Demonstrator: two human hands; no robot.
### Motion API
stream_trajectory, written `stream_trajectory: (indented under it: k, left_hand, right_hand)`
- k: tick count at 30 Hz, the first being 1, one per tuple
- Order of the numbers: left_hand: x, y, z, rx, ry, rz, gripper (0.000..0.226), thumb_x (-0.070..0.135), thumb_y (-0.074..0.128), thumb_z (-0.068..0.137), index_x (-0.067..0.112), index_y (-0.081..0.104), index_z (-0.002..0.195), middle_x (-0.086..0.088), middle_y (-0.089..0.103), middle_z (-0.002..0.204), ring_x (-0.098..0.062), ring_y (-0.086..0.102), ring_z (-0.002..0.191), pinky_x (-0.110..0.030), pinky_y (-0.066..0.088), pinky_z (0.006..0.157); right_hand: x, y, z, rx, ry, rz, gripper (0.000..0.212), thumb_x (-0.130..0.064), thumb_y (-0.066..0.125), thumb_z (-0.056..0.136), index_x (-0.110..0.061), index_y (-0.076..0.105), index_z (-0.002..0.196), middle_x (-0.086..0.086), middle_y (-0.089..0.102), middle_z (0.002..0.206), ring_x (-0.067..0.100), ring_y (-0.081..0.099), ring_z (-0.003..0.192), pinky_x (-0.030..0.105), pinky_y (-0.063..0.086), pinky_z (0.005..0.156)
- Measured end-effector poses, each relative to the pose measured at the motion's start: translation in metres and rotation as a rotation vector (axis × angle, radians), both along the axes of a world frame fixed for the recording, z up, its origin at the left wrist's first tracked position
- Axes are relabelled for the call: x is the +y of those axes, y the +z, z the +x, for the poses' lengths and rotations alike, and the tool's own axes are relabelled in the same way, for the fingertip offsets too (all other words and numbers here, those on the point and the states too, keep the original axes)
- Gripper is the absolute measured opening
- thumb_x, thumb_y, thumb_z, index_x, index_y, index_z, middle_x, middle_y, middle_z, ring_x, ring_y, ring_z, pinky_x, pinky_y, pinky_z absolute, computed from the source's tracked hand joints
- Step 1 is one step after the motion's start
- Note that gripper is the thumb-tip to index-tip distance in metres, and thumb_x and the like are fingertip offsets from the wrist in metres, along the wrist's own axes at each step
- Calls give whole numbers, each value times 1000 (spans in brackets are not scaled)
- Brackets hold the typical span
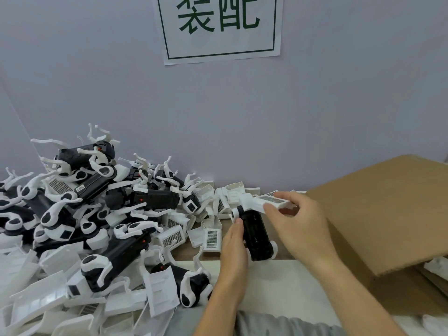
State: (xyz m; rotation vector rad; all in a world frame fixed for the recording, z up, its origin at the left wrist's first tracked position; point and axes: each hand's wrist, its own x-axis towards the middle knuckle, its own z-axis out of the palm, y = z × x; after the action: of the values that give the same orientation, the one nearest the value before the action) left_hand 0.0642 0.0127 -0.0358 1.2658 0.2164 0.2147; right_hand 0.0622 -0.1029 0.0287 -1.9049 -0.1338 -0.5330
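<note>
**A:** Starting big: cardboard box (pixel 378 214) on the right, flap folded over the top. Can't see much inside, only some white bits (pixel 436 265) peeking out under the flap, too hidden to name.

**B:** Then the pile (pixel 97 214) across the left of the table (pixel 188 251). No bin for it, just dumped loose: black bodies with white legs, white grilled pieces, all tangled.

**A:** Yep. And the one being worked on?

**B:** Body (pixel 258 235), black, low over the table just left of the box, between both hands. Can't tell if the bottom end touches down. Gripped from the side by the left hand (pixel 234 253), thumb pressed on the near edge, remaining fingers tucked behind and mostly hidden.

**A:** Looks like hollow moulded plastic, so guessing light and stiff. Smooth too, maybe a bit slippery. Best grabbed round the thick middle, not by thin white legs, probably snappy.

**B:** Agreed. Smallest last: grilled piece (pixel 263 202), white, touching the body's top end, pinched between thumb and fingertips of the right hand (pixel 300 221). No telling whether clicked in yet. Would hold by the solid edges, never the grille.
</note>
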Motion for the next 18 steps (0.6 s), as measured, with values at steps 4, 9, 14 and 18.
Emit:
stream_trajectory:
  k: [4,9,14,18]
  left_hand:
    - [0,2,1,-8,-4,-61,43,35,35,109,14,72,116,-6,77,108,-24,70,109,-43,52,100]
    - [0,4,-1,-34,-32,-85,42,29,35,109,8,72,113,-11,77,106,-26,72,105,-35,57,90]
    - [-1,7,-4,-76,-75,-70,43,28,34,109,8,72,116,-10,77,108,-22,73,104,-29,59,84]
    - [-2,9,-6,-108,-118,-70,44,28,33,109,9,73,114,-8,78,104,-17,75,96,-20,57,70]
  right_hand:
    - [19,-31,-1,-53,-30,-26,26,-26,77,83,-23,70,108,-8,65,101,8,62,93,28,51,86]
    - [21,-42,2,-37,45,-222,17,-26,74,82,-36,63,91,-4,61,92,-4,53,86,3,38,72]
    - [21,-42,3,-60,-37,-226,32,-37,75,81,-28,68,111,-9,60,100,2,57,89,15,46,76]
    - [24,-42,0,-52,-81,-246,41,-44,74,82,-25,65,117,-9,59,103,8,57,93,24,48,80]
